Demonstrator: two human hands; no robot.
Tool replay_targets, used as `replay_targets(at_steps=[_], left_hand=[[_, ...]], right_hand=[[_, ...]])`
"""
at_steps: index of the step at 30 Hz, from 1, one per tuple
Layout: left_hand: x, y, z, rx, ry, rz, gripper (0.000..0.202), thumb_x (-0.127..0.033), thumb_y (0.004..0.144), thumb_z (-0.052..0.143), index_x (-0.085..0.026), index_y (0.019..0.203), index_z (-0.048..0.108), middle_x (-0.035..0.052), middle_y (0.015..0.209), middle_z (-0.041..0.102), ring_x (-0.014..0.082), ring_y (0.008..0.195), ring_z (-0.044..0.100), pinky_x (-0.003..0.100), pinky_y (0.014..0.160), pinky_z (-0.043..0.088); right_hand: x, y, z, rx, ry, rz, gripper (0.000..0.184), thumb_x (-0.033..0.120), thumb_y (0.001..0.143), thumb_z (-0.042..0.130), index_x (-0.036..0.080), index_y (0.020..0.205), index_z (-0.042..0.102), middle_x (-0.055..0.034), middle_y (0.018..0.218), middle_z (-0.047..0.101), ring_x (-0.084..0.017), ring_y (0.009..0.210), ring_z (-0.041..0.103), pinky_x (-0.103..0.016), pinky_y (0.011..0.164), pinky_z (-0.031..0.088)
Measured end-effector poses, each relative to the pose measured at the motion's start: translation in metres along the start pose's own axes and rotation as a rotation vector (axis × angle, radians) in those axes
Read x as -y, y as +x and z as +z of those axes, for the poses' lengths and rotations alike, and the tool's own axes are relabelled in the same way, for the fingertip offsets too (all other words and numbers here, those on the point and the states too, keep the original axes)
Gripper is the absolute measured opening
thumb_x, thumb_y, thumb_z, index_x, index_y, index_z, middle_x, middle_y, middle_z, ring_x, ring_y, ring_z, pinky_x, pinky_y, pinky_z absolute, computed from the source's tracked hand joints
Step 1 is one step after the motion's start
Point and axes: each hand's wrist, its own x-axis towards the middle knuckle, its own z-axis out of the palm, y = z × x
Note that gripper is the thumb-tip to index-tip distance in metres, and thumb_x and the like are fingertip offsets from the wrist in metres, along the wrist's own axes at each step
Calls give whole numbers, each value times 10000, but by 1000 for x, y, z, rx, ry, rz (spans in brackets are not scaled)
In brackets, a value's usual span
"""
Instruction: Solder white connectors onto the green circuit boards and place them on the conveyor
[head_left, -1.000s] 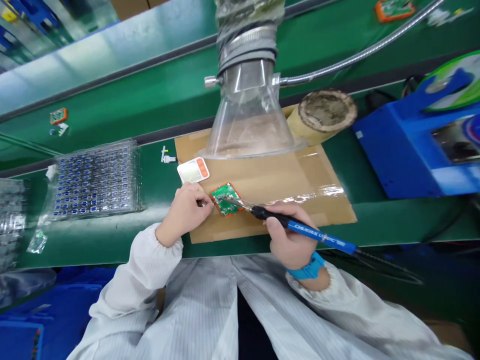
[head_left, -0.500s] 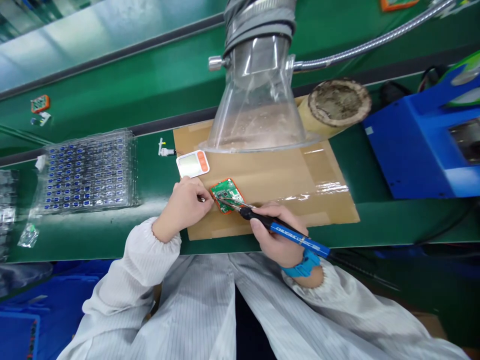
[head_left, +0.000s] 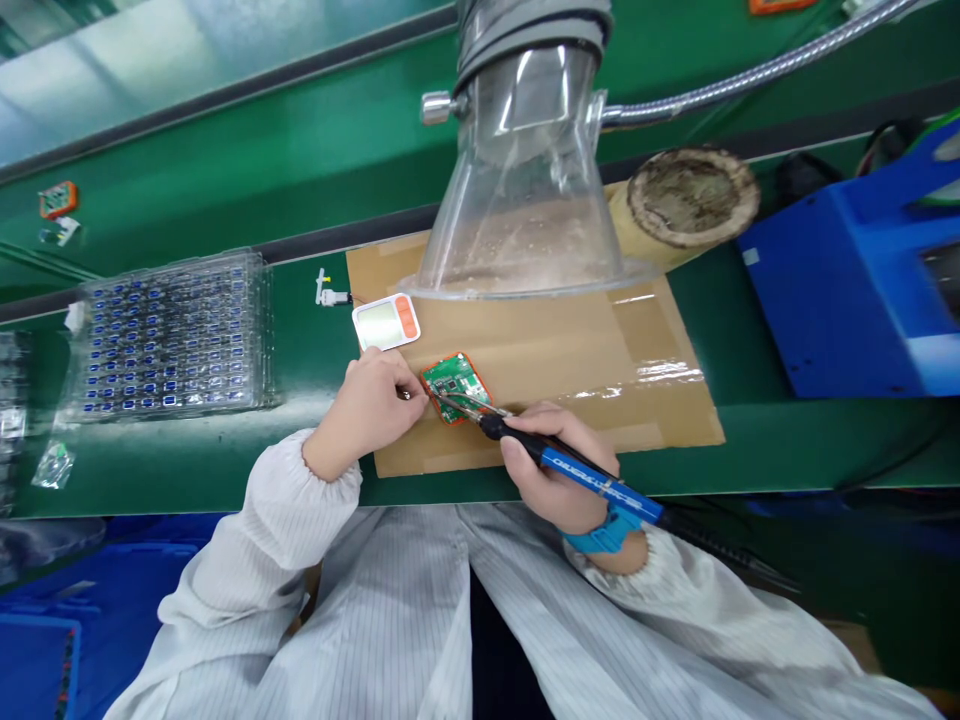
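A small green circuit board with an orange rim (head_left: 456, 383) lies on a cardboard sheet (head_left: 570, 370) in the head view. My right hand (head_left: 559, 470) grips a blue-handled soldering iron (head_left: 585, 470) whose metal tip rests on the board's near-left edge. My left hand (head_left: 371, 405) pinches something small and thin at the board's left edge; I cannot make out what it is. A white display module with an orange end (head_left: 386, 321) lies just beyond my left hand.
A clear fume-extraction funnel (head_left: 525, 190) hangs over the cardboard's far side, with a round brown holder (head_left: 686, 200) beside it. A blue machine (head_left: 855, 280) stands at the right. A clear tray of small blue parts (head_left: 169, 335) sits at the left on the green bench.
My view has shifted slightly; the iron's tip has stayed on the board's near-left edge and my left hand has kept its pinch at the board.
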Motion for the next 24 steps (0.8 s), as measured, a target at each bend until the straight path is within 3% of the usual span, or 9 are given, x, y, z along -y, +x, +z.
replay_targets(at_steps=[24], left_hand=[[1,2,0,18,22,4,214,-94,784,707,-193,596,679,29,772,696,209,840,579,432,902,454]], right_hand=[[0,0,-2,-17,31,-16,71,220,871,712,262,920,681,-12,798,732,-190,698,705,-325,651,582]])
